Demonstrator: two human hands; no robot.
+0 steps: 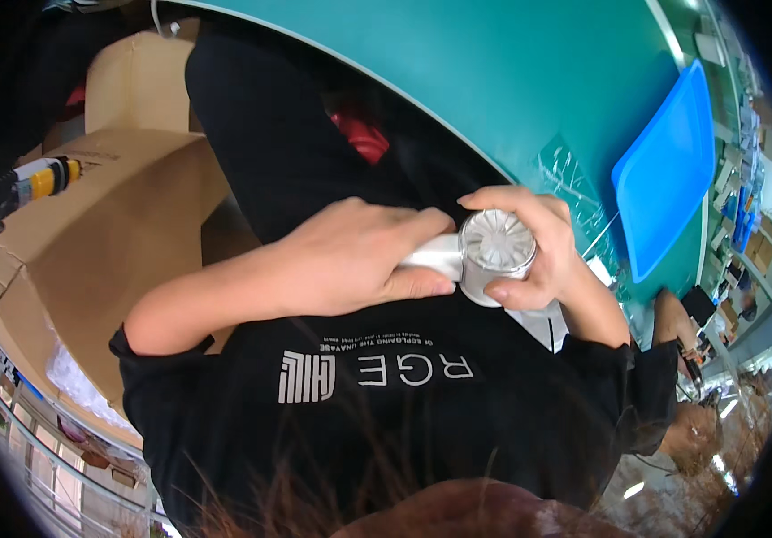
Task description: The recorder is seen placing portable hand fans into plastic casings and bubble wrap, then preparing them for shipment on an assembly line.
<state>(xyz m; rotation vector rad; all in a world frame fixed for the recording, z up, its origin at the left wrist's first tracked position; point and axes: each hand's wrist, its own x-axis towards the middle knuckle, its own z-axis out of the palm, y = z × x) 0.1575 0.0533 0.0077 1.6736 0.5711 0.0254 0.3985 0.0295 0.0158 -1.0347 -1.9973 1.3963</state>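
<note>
Both hands are in front of my black shirt, on one silver piece with a handle and a round head (499,242), shaped like a shower head. Clear ribs fan out from the middle of its face. The fingers and thumb of my left hand (341,255) close round the silver handle (435,257). My right hand (547,240) curves round the far side of the head, fingertips at the top and thumb below, near the rim. The face points up toward me. Part of the handle is hidden inside my left hand.
A green table (494,81) with a pale edge lies ahead. On its right side are a blue tray (668,175) and clear plastic wrapping (570,184). Cardboard boxes (108,206) stand at my left. Another person's hand (673,323) shows at the right.
</note>
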